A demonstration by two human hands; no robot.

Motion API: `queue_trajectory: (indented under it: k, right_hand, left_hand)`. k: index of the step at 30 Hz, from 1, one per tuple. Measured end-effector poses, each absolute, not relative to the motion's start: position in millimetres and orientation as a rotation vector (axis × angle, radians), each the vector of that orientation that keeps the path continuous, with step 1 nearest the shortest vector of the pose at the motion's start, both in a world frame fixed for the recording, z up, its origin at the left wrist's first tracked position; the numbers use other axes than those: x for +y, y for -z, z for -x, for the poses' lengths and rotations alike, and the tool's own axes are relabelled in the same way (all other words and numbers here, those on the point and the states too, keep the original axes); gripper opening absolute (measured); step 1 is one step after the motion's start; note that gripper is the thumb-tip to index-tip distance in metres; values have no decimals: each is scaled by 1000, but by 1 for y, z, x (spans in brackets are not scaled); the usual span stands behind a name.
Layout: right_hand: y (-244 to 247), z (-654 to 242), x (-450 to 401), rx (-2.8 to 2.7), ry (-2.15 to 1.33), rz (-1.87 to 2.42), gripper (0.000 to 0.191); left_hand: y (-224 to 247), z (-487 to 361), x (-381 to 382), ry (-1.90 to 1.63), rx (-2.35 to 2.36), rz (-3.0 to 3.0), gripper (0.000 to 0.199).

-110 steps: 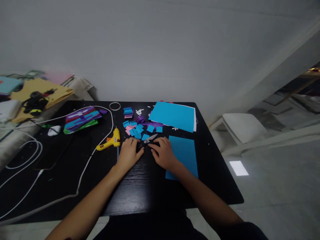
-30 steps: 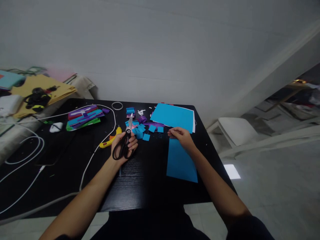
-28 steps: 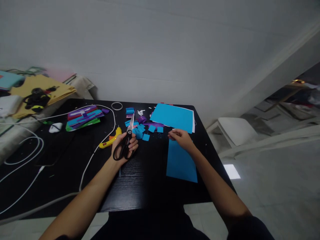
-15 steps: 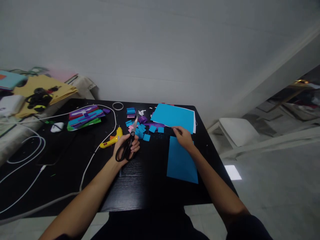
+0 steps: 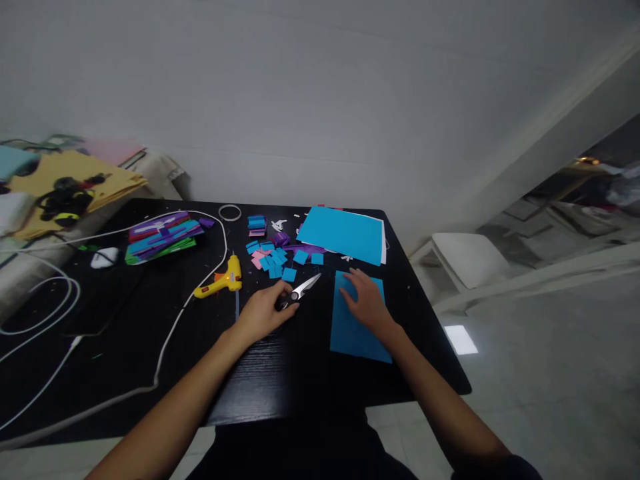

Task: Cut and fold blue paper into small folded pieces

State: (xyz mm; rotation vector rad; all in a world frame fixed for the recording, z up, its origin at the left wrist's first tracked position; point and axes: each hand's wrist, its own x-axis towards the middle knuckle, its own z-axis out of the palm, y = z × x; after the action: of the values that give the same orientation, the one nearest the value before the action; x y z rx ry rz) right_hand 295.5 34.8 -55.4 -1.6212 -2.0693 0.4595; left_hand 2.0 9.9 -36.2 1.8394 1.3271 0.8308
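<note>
My left hand is closed around the black handles of a pair of scissors, low over the black table. The silver blades point to the upper right and look closed; most of the handles are hidden by my fingers. My right hand is over the upper part of a blue paper sheet, fingers apart and stretched out, whether touching it I cannot tell. Beyond the scissors lie small cut blue squares and pink pieces. A larger blue sheet lies on white paper behind my right hand.
A yellow glue gun lies left of my left hand. A white cable runs across the table. Coloured paper strips, an earphone case and a tape-like ring are farther back. A white stool stands right.
My left hand has turned over and brought the scissors down and right, toward the table. My right hand has left the edge of the large blue sheet and moved down over the nearer sheet.
</note>
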Motion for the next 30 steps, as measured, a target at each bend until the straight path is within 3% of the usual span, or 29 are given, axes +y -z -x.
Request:
queue_trajectory:
  k: [6,30]
  right_hand:
    - [67,-303,17,-2195,-322,1890,79]
    - [79,-281,-3,-2433,-275,1712,76]
  left_hand:
    - [48,-2,13,-814,1374,-2067,12]
    - [71,-4,31,-944,1537,-2172,22]
